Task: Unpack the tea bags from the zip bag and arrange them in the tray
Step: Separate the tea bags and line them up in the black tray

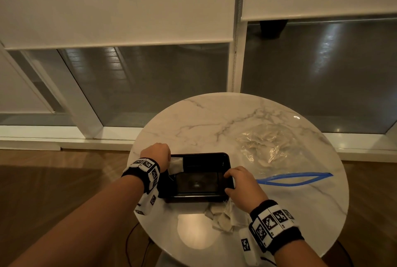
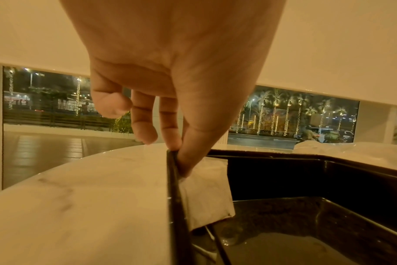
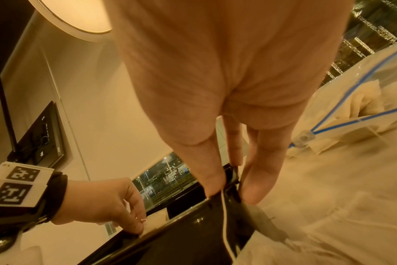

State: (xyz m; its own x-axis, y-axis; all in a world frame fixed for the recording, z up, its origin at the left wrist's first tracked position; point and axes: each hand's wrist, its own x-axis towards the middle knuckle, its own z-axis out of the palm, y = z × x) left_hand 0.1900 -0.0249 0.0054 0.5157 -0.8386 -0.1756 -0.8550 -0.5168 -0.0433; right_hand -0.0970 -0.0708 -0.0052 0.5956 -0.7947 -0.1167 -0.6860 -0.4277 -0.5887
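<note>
Tea bag [image 1: 176, 165]: one, white, upright against the inner left wall of the tray [image 1: 202, 198], pinned there at its top edge by your left hand [image 1: 156, 155], thumb inside the wall and forefinger on the rim (the other fingers curl loosely, touching nothing). Tray: black, rectangular, on the near part of the table [image 1: 214, 116]. Your right hand [image 1: 242, 183] pinches the tray's right rim, thumb inside and fingers outside; a thin white string runs down from under the thumb. Loose tea bags [image 1: 223, 216]: a small heap on the table just below the tray's near right corner. Zip bag [image 1: 270, 148]: clear, blue zip open, right of the tray, more tea bags inside.
</note>
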